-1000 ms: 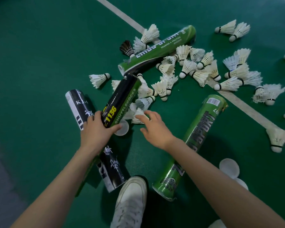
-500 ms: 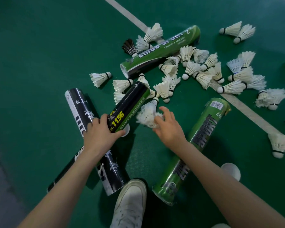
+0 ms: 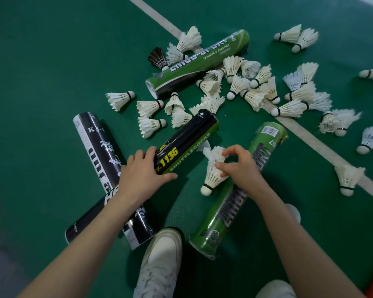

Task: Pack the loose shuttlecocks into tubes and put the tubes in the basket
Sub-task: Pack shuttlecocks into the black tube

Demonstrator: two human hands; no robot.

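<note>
Barely begun, I judge: left hand (image 3: 142, 176) grips the black-and-green cardboard tube (image 3: 188, 140) at centre, right hand (image 3: 242, 167) pinches one white feather shuttlecock (image 3: 212, 176) beside it; many loose shuttlecocks (image 3: 253, 88) lie farther off; no basket shows.

Both forearms are bare and reach forward and down from the person's body, and they come nearer to each other toward the wrists. The left hand (image 3: 142, 175) lies with its back up, the fingers curled over the near end of a black tube (image 3: 187, 145) and the thumb stretched along its lower side. The right hand (image 3: 243, 168) is also back up, with the wrist a little bent. Its thumb and curled fingertips pinch the feathers of one shuttlecock (image 3: 213, 175).
</note>
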